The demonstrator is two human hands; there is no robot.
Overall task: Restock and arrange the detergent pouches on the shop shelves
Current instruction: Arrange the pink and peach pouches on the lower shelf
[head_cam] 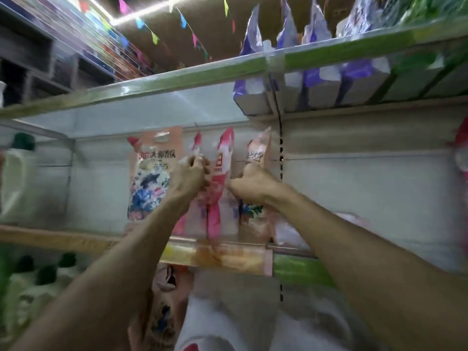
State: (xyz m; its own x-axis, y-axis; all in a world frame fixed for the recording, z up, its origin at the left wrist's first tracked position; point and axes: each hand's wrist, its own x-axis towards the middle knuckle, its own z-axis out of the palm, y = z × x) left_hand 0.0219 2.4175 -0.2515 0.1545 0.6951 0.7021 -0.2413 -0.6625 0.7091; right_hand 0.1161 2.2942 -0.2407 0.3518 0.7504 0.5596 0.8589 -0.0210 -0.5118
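Reaching up to the middle shelf [63, 240], you have both hands in a row of upright detergent pouches. Your left hand [192, 174] has its fingers curled round the top of a thin pink-and-white pouch [197, 144], just right of a floral pouch [149, 178] that faces you. Your right hand [253, 184] grips a peach pouch [260, 149] at the row's right end. A pink pouch [224, 158] stands between your hands. Purple pouches [314, 72] line the upper shelf [177, 78]; green-capped bottles [45, 279] stand lower left. Blur hides finer detail.
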